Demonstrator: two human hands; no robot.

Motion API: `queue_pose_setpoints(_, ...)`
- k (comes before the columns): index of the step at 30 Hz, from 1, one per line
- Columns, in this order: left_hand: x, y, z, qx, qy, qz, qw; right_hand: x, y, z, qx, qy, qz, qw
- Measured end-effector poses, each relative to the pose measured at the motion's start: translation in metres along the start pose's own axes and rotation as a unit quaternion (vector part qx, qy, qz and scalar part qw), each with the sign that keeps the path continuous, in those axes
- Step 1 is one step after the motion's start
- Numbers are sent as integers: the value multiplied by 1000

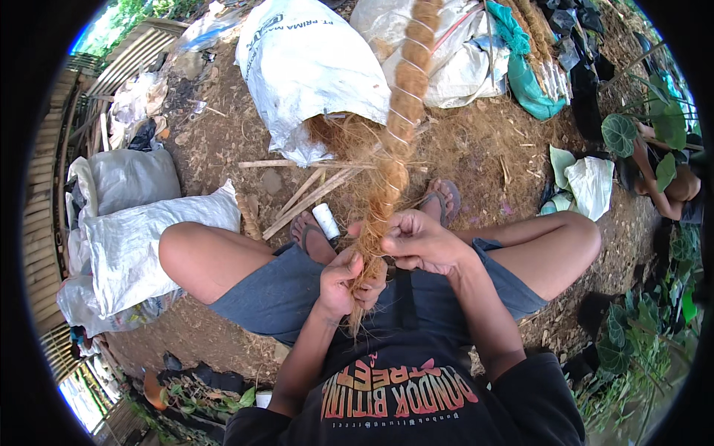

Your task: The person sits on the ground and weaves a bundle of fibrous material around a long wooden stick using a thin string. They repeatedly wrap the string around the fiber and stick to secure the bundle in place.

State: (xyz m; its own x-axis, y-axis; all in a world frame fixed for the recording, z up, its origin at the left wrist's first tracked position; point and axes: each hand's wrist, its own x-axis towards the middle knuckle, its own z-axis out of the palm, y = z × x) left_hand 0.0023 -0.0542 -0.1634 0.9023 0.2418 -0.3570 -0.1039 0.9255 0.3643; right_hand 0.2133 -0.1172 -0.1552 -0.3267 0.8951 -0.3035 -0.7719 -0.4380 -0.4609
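Note:
A long coir pole (pixel 405 97), a roll of brown coconut fibre bound with spiralling white string, runs from the top of the view down to my lap. My left hand (pixel 346 284) is closed around its loose, frayed lower end, with fibre tips sticking out below the fist. Slightly higher and to the right, my right hand (pixel 425 244) pinches the pole's side with thumb and fingers. Whether it also holds the string cannot be made out. A white spool of string (pixel 326 221) lies on the ground beside my foot, left of the pole.
Ahead, a white sack (pixel 312 67) spills loose coconut fibre (pixel 346 135). Thin bamboo sticks (pixel 312 195) lie before my feet. Stuffed sacks (pixel 160 245) stand at left, more sacks (pixel 468 70) and green netting (pixel 532 85) at far right. Another person (pixel 666 182) sits at the right edge.

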Motion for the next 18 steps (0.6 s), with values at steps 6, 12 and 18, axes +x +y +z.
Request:
queue_pose_setpoints(6, 10, 4, -5, 104, 43, -7, 994, 1, 14, 5, -73, 98, -39, 992)
queue_pose_setpoints(12, -4, 1, 38, 554, 246, 167, 777, 9, 21, 20, -106, 177, -84, 975)
queue_pose_setpoints(18, -7, -10, 50, 727, 282, 128, 613, 12, 16, 37, -151, 202, -95, 963)
